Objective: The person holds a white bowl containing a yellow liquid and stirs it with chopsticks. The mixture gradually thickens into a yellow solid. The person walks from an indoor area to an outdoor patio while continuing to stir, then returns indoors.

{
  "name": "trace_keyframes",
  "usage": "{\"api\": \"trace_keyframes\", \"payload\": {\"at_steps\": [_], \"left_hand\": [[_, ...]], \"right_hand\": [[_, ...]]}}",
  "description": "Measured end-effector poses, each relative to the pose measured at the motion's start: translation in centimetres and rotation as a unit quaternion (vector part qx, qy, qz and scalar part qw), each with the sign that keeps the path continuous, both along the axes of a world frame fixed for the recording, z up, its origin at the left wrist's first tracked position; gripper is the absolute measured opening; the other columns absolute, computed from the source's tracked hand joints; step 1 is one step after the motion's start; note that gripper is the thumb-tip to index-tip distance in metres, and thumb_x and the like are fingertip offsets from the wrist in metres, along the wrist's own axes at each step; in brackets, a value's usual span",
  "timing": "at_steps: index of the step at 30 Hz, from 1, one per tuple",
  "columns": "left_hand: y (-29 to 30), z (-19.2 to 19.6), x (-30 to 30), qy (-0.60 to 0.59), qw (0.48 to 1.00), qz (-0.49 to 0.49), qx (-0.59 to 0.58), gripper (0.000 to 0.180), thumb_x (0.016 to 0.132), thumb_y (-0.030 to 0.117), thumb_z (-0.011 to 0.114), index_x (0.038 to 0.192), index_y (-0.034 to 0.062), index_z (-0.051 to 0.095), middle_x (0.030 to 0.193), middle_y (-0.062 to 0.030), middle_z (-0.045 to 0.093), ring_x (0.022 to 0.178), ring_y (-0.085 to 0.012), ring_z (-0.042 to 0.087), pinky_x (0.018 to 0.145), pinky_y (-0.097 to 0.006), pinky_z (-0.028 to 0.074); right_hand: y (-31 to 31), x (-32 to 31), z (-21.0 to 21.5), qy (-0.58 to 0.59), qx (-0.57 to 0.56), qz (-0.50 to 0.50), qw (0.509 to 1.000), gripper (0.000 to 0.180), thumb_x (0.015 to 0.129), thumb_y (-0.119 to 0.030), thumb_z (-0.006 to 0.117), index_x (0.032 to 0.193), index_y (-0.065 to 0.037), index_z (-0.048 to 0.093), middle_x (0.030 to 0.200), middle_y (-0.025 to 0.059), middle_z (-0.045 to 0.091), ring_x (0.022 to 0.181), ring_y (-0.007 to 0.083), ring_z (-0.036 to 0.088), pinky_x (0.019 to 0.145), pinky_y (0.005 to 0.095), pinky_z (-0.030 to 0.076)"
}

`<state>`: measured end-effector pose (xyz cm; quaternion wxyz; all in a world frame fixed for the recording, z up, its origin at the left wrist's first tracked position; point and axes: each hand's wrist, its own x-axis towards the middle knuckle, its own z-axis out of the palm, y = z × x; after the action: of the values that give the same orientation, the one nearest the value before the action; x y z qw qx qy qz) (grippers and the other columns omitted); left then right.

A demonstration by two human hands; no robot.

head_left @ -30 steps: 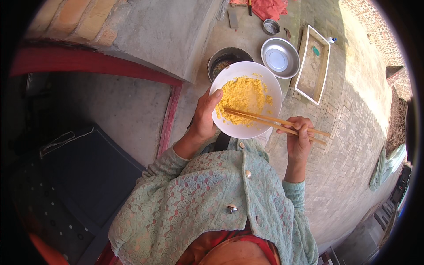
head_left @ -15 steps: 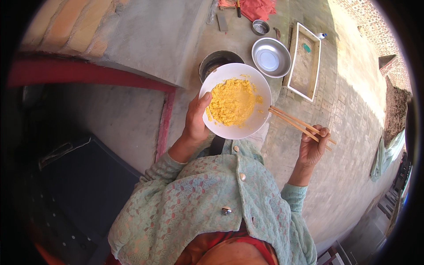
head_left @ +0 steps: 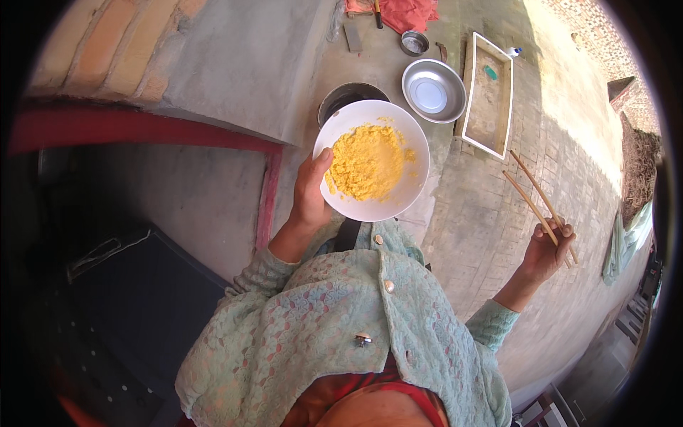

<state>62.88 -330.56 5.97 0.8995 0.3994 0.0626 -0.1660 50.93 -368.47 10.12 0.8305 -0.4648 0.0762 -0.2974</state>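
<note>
A white bowl (head_left: 416,178) is held in front of me by my left hand (head_left: 310,188), the thumb over its rim and the other fingers underneath, out of sight. Crumbly yellow food (head_left: 366,162) is heaped inside, most of it toward the left and middle. Off to the right, my right hand (head_left: 549,250) grips a pair of wooden chopsticks (head_left: 535,201). Their tips are spread apart and point up and left, away from the bowl. Behind the bowl, and partly hidden by it, stands a dark pot (head_left: 348,95) on the ground.
Beyond the pot sit a wide metal basin (head_left: 434,91), a small metal bowl (head_left: 414,43) and a white-rimmed rectangular tray (head_left: 488,99). Red plastic sheeting (head_left: 405,13) lies farther back. At the left is a wall with a red frame (head_left: 142,130) and a dark seat-like panel (head_left: 142,306).
My right hand has swung out to the right with the chopsticks, whose tips have left the bowl's rim and spread. The bowl has shifted slightly left in view.
</note>
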Motion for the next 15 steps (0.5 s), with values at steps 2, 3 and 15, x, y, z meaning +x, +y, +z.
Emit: {"api": "trace_keyframes", "payload": {"at_steps": [2, 3, 15], "left_hand": [[0.0, 0.2, -0.1, -0.001, 1.0, -0.004, 0.002, 0.047, 0.095, 0.029, 0.041, 0.126, -0.0058, 0.042, 0.12, -0.0142, 0.055, 0.109, -0.0185, 0.055, 0.093, -0.031, 0.042], [0.1, 0.2, -0.1, -0.008, 1.0, -0.004, 0.01, 0.047, 0.095, 0.029, 0.041, 0.126, -0.0058, 0.042, 0.12, -0.0141, 0.055, 0.109, -0.0185, 0.055, 0.093, -0.031, 0.042], [-0.3, -0.2, -0.2, -0.007, 1.0, 0.004, 0.01, 0.048, 0.095, 0.029, 0.04, 0.128, -0.0052, 0.041, 0.122, -0.014, 0.054, 0.11, -0.0187, 0.054, 0.094, -0.031, 0.041]], "right_hand": [[3.0, 1.5, 1.5, -0.065, 0.027, 0.12, 0.99, 0.027, 0.097, -0.031, 0.042, 0.088, -0.007, 0.048, 0.09, 0.0138, 0.053, 0.082, 0.0193, 0.056, 0.057, 0.0299, 0.049], [5.0, 2.2, 2.2, -0.044, 0.002, 0.131, 0.99, 0.029, 0.098, -0.032, 0.04, 0.085, -0.006, 0.045, 0.087, 0.0156, 0.051, 0.077, 0.0212, 0.057, 0.057, 0.0307, 0.051], [12.6, 5.3, 0.7, 0.129, -0.124, 0.233, 0.956, 0.035, 0.093, -0.029, 0.051, 0.082, 0.003, 0.058, 0.09, 0.0177, 0.055, 0.075, 0.0276, 0.063, 0.064, 0.0379, 0.058]]}}
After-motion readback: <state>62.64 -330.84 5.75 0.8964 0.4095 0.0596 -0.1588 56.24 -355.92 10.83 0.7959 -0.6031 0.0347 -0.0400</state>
